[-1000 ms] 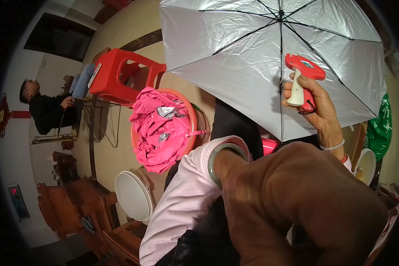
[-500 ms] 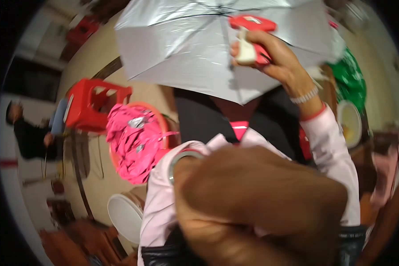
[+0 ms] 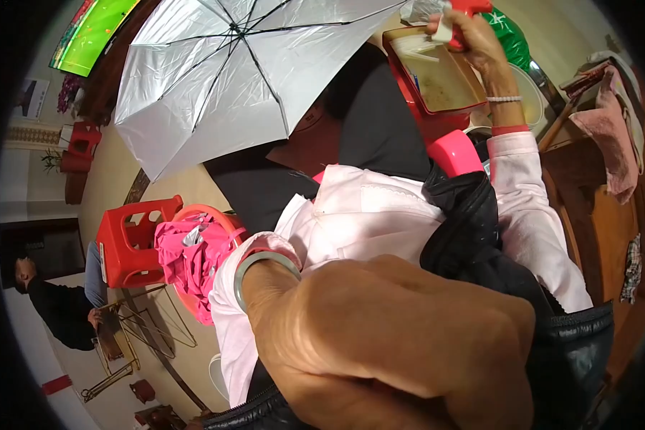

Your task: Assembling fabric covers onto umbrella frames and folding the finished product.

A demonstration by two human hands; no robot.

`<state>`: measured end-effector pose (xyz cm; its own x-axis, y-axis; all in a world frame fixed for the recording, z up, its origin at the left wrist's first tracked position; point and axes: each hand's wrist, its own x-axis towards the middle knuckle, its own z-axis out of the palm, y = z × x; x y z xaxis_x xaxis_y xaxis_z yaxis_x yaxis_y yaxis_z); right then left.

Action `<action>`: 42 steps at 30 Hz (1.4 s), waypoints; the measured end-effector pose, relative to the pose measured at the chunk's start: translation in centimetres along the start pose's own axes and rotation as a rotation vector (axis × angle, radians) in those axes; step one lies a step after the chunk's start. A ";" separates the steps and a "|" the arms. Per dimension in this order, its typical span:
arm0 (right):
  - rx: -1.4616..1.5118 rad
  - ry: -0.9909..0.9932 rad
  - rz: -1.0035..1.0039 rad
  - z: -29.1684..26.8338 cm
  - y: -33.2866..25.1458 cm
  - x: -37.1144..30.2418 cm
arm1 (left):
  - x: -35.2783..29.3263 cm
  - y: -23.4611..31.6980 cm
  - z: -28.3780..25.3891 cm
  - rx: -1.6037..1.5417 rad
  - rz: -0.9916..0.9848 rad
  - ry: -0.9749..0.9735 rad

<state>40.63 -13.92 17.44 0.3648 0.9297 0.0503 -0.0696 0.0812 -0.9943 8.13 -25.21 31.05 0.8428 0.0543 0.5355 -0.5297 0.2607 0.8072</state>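
An opened umbrella [image 3: 208, 89], silver inside with black ribs, lies with its inner side up beyond my knees, on the left. My right hand [image 3: 484, 54] is closed around a red-and-white hand tool [image 3: 457, 37] at the upper right, just above a red tray; its exact kind is unclear. Very close to the view, my left hand [image 3: 401, 330] is curled with its knuckles up. Its fingertips are hidden, so I cannot tell what they hold.
The red-rimmed tray [image 3: 437, 111] holds pale strips. Beside it are a green bag [image 3: 507, 39], a white tub [image 3: 532, 100] and a pink box [image 3: 457, 154]. At left, pink fabric [image 3: 186, 251] fills an orange-red basin next to a red stool [image 3: 132, 240]; a person [image 3: 61, 301] sits beyond.
My right hand has moved with the tool from over the umbrella to the tray at right. The view has shifted, and the umbrella now appears farther left. My left hand stays curled close by.
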 end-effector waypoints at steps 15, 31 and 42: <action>-1.212 0.202 -0.076 -5.3 20.0 4.5 | -3.9 0.2 -3.9 0.459 -0.290 0.533; -1.108 -0.370 -0.234 -3.5 12.6 -2.6 | -9.7 -7.9 -11.8 1.630 -0.062 0.628; -0.956 -0.213 -0.401 1.5 12.1 4.8 | -12.2 -9.4 -15.9 1.904 -0.364 0.594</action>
<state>40.19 -7.92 5.80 0.0223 0.9490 0.3145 0.8135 0.1657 -0.5575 4.39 -13.00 12.97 0.6230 0.5944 0.5085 0.5646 -0.7916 0.2336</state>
